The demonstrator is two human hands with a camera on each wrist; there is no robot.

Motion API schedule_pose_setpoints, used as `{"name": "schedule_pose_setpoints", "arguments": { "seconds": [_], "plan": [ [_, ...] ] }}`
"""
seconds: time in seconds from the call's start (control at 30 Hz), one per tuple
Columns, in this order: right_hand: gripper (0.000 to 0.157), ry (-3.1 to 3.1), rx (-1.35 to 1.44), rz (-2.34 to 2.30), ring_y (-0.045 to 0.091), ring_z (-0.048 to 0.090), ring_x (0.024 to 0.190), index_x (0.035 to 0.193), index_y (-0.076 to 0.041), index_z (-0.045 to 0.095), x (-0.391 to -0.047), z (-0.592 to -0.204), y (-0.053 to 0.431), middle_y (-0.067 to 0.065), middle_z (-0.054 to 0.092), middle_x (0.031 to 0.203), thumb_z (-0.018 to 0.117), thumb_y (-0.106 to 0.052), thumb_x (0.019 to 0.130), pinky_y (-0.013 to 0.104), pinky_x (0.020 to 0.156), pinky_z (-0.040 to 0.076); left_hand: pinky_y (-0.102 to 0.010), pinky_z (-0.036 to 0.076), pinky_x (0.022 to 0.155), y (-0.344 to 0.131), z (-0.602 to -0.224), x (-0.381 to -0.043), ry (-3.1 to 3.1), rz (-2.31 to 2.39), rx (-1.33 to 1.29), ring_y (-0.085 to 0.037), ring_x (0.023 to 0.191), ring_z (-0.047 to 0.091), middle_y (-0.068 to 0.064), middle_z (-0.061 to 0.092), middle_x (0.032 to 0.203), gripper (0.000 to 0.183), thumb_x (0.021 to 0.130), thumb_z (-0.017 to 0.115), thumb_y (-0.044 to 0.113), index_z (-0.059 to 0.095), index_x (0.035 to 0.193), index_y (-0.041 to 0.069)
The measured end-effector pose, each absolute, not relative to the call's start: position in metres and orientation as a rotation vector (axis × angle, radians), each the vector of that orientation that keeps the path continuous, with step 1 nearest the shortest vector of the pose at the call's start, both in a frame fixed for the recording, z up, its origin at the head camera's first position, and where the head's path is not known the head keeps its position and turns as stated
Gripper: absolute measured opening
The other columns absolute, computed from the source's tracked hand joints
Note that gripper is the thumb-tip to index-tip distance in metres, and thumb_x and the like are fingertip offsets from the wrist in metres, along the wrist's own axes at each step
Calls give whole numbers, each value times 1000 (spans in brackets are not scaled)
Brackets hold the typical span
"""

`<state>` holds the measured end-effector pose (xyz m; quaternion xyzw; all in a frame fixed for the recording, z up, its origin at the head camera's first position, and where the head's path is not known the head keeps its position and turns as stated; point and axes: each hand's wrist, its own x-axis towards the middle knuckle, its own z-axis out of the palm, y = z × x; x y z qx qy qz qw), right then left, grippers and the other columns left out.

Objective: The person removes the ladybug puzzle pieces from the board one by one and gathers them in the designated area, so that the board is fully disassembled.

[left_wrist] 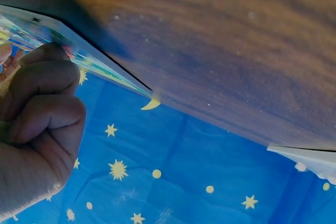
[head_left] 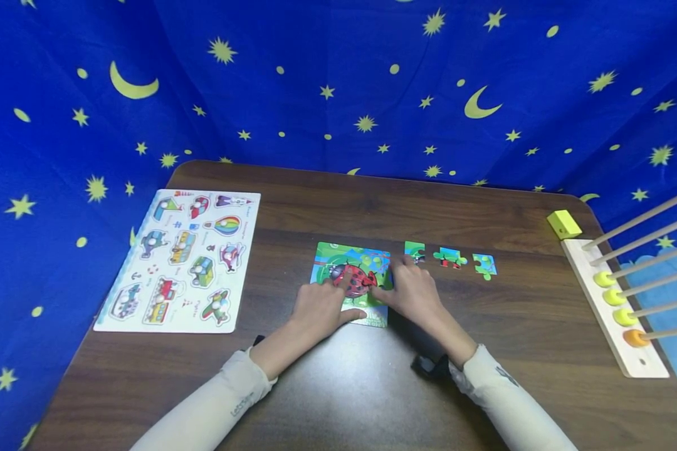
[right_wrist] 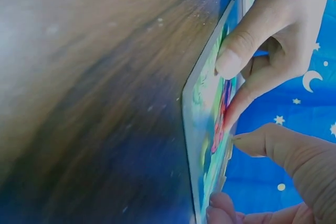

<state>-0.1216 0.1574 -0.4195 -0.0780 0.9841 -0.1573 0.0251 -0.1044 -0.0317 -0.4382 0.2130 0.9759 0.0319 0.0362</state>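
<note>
A square jigsaw puzzle (head_left: 346,255) with a red ladybug picture lies on the wooden table. My left hand (head_left: 318,308) reaches over its lower left, the index finger touching the ladybug. That hand's thumb rests near the puzzle's lower edge; its other fingers look bent in the left wrist view. At the right side, my right hand (head_left: 416,291) has its thumb on the picture and fingertips by the edge. Whether it pinches a piece is hidden. Beyond its fingers lie three loose puzzle pieces (head_left: 450,257), the nearest one close to the knuckles.
A white peg board with vehicle pictures (head_left: 194,257) lies on the left. On the right, a white wooden base with rods (head_left: 615,313) carries yellow and orange beads; a yellow block (head_left: 564,224) sits behind it. A blue star-patterned curtain (head_left: 327,113) hangs behind the table.
</note>
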Motion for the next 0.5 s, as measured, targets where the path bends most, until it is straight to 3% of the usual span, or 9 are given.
{"name": "schedule_pose_setpoints", "arguments": {
  "seconds": [0.13, 0.2, 0.5],
  "plan": [
    [44, 3052, -244, -527, 20, 46, 53, 90, 0, 67, -117, -422, 167, 27, 64, 109, 82, -38, 76, 35, 50, 41, -31, 32, 43, -31, -439, -104, 2995, 99, 657, -16, 46, 41, -3, 53, 57, 90, 80, 58, 77, 50, 147, 18],
    [47, 3052, -238, -538, 21, 48, 56, 99, 1, 69, -114, -422, 172, 22, 62, 102, 82, -39, 77, 37, 52, 44, -30, 31, 43, -31, -439, -104, 2999, 99, 657, -16, 45, 40, -3, 51, 56, 89, 80, 58, 77, 51, 147, 18],
    [54, 3113, -213, -528, 21, 49, 59, 105, 4, 68, -100, -425, 202, 20, 60, 100, 82, -39, 76, 40, 52, 46, -30, 30, 43, -30, -438, -103, 3000, 104, 654, -16, 45, 39, -2, 47, 56, 88, 80, 59, 76, 51, 147, 18]
  ]
}}
